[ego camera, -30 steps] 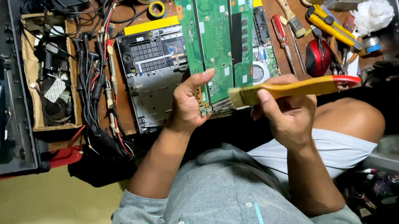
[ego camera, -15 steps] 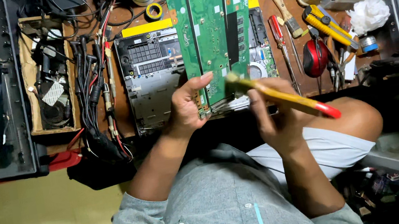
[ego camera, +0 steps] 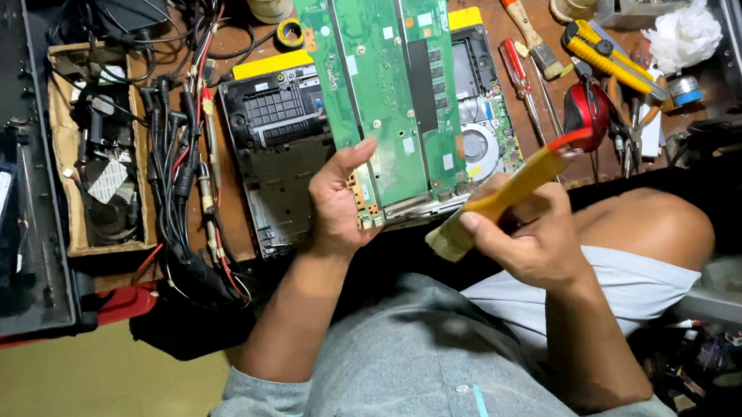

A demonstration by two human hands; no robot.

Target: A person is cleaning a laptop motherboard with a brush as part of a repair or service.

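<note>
We've got our left hand (ego camera: 336, 206) wrapped around the lower left corner of the green circuit board (ego camera: 386, 79), thumb on its face, holding it up over the opened laptop chassis (ego camera: 280, 158) on the wooden bench (ego camera: 241, 223). Our right hand (ego camera: 532, 238) is closed tight on a yellow-handled brush (ego camera: 510, 190), bristles pointing down-left just below the board's bottom edge, not quite touching as far as we can tell. Screwdrivers (ego camera: 522, 68), a yellow utility knife (ego camera: 608, 55) and crumpled tissue (ego camera: 683, 34) sit off to the right, tangled cables (ego camera: 182, 188) to the left.
</note>
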